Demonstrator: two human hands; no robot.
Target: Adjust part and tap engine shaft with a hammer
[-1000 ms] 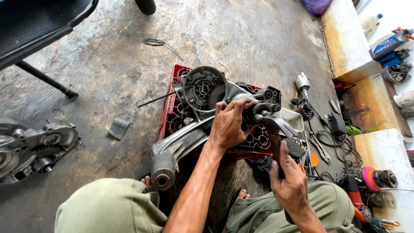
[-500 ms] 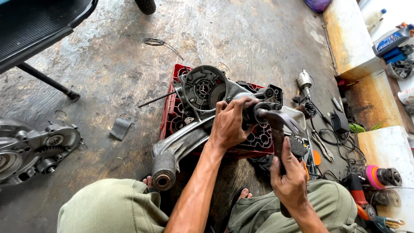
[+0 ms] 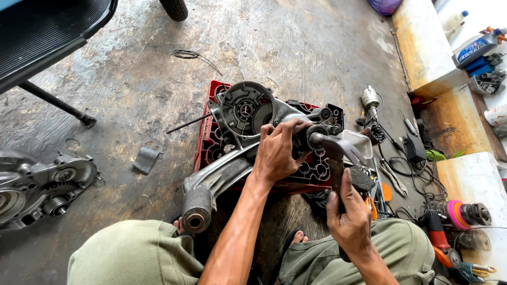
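A grey metal engine case (image 3: pixel 248 113) with a round housing and a long arm lies across a red plastic crate (image 3: pixel 208 148). My left hand (image 3: pixel 277 150) presses down on the case and wraps a black cylindrical part at its right end. My right hand (image 3: pixel 348 216) grips the dark handle of a hammer (image 3: pixel 334 158), whose head sits against that black part. My knees in olive trousers (image 3: pixel 132 258) frame the bottom of the view.
A second engine cover (image 3: pixel 39 184) with gears lies on the concrete floor at left. Pliers, cables, a grinder (image 3: pixel 465 214) and small parts are scattered at right beside stained steps (image 3: pixel 428 47). A black stand leg (image 3: pixel 58 103) and a tyre are at the top left.
My right hand has shifted slightly lower and nearer along the hammer handle. My left hand stays on the case.
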